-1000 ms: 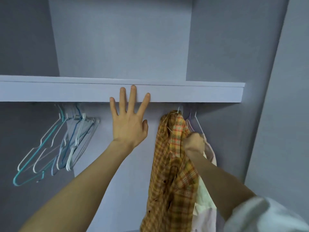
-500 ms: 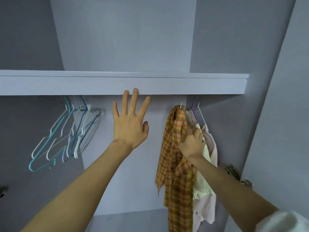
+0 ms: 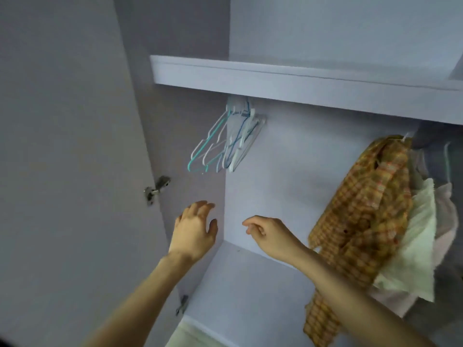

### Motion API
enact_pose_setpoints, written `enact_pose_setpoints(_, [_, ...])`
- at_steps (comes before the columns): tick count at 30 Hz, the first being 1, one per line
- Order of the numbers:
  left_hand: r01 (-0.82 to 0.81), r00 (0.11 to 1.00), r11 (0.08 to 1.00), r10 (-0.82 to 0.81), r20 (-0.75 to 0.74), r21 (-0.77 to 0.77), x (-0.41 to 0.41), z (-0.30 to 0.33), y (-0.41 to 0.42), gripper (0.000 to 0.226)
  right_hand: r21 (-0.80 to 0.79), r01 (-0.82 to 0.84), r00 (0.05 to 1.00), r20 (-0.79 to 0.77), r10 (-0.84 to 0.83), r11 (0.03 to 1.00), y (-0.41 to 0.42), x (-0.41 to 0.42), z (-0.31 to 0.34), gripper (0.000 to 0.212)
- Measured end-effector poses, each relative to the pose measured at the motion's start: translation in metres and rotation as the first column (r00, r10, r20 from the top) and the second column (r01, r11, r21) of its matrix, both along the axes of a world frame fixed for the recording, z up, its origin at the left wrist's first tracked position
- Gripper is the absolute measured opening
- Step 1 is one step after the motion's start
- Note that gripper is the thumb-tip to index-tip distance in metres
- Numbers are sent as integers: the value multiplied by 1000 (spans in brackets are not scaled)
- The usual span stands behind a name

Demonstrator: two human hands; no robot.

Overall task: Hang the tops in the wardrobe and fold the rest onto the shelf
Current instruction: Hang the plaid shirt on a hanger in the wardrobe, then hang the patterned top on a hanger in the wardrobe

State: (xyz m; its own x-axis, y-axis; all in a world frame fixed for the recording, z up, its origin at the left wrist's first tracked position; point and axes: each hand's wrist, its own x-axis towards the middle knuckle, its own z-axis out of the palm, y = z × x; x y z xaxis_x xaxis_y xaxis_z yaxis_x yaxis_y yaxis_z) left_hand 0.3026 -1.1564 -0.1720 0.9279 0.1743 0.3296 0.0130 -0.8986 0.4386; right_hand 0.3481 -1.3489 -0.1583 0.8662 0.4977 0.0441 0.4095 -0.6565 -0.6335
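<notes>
**Both hands empty inside wardrobe, tops hung at right**

I see my left hand (image 3: pixel 194 230) low at the left side wall, fingers spread and relaxed, grip wide, holding nothing. My right hand (image 3: pixel 271 234) is just beside it, toward the centre, fingers loosely curled with nothing in the grip.

Plaid shirt (image 3: pixel 368 209) hangs at the far right under the shelf (image 3: pixel 288 82); its hanger hook is mostly hidden by the shelf edge. Behind it to the right are a cream top (image 3: pixel 417 236) and a pale pink top (image 3: pixel 448 214), pressed close together. They are bunched at that end, probably to leave the middle of the rail free for more tops.

Spare hangers (image 3: pixel 230 144) hang in a cluster at far left, up above the left hand and well apart from it. The shirt is right of my right hand, near the forearm, not touching the fingers.

My guess: one hanging step is done and both hands are free for the next garment or a hanger. No folded clothes visible on the shelf from this angle; its top is hidden. A door hinge (image 3: pixel 156 189) sits left of the left hand.
</notes>
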Motion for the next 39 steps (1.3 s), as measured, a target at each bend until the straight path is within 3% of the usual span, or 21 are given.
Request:
enact_pose_setpoints(4, [-295,952,954,289,-97,-57,-79,-34,57,40,-87,-304,952,-54,300,949,78,-23,-21,29])
enact_pose_setpoints(5, [-453,886,888,440,-142,-75,-123,-43,75,40,-124,-460,888,-81,453,879,115,-41,-29,29])
enact_pose_setpoints(7, [-542,836,834,522,-170,-103,-153,-53,86,40,-145,-541,841,-119,528,828,137,-54,-37,29])
enact_pose_setpoints(10, [-722,690,677,688,-225,-142,-234,-64,96,40,-181,-727,686,-167,708,662,186,-100,-52,30])
enact_pose_setpoints(15, [-953,300,267,904,-304,-144,-402,-69,77,38,-167,-947,309,-248,918,274,254,-232,-71,32])
enact_pose_setpoints(20, [-985,1,-43,968,-252,-169,-522,-65,39,35,-122,-992,47,-289,956,12,282,-357,-74,31])
enact_pose_setpoints(25, [-901,-300,-353,927,-226,-250,-643,-69,-1,33,-114,-956,-239,-235,942,-271,298,-505,-76,31])
enact_pose_setpoints(34, [-692,-587,-636,771,-247,-341,-848,-88,-44,31,-116,-821,-511,-289,810,-559,305,-749,-95,31])
enact_pose_setpoints(39, [-529,-708,-761,640,-299,-377,-933,-99,-66,31,-99,-767,-595,-261,761,-634,305,-846,-105,31])
